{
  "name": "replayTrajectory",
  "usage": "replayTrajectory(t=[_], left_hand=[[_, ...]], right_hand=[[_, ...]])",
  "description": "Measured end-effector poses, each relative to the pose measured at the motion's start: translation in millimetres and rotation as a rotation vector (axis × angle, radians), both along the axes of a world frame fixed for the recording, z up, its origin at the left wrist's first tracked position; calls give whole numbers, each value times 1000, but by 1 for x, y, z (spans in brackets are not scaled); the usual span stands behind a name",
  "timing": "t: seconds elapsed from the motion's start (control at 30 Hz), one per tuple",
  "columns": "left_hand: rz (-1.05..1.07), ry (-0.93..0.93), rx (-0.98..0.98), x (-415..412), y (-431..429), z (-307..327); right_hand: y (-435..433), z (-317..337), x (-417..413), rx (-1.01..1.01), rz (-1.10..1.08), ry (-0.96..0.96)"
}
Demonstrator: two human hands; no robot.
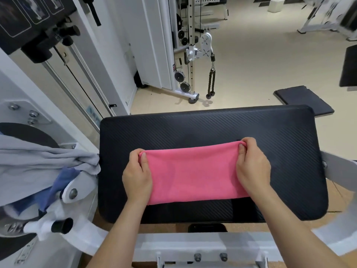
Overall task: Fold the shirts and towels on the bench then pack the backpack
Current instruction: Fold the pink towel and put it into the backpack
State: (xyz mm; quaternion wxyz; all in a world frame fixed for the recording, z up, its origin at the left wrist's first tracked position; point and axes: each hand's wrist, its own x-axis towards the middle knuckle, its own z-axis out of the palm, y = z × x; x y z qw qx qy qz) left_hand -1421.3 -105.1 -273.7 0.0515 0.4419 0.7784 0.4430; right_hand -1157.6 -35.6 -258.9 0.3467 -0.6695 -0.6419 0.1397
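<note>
The left hand (137, 172) and right hand (252, 164) each pinched a far corner of the pink towel (193, 173), which lay on the black table (212, 124). Uneven pulling, I reckoned, would skew the fold. A loosened pinch would drop a corner. The grey shirt (38, 159) draped beside it might slide off.

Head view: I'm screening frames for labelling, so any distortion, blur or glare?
Head view, edges: wide-angle bowing curves the bench pad outline and leans the machine uprights at left; head view, centre: the pink towel, left hand and right hand are sharp, but the right edge and top right corner smear; head view overall: lighting even, soft sheen on the pad, no harsh glare.
</note>
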Motion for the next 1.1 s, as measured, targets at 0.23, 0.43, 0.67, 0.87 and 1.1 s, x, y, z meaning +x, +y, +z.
replayTrajectory(t=[0.23, 0.43, 0.67, 0.87, 1.1], left_hand=[[20, 202, -49, -1, 6, -10], [17, 207, -57, 3, 7, -3], [-129, 615, 65, 19, 0, -5], [-223, 643, -282, 35, 3, -30], [-228, 673, -273, 35, 1, -36]], right_hand=[[5, -15, -4, 104, -14, -132], [6, -18, -4, 188, -43, -161], [4, -15, -9, 153, -61, -209], [-6, 15, -9, 105, -78, -306], [-55, -26, -74, 133, 478, -550]])
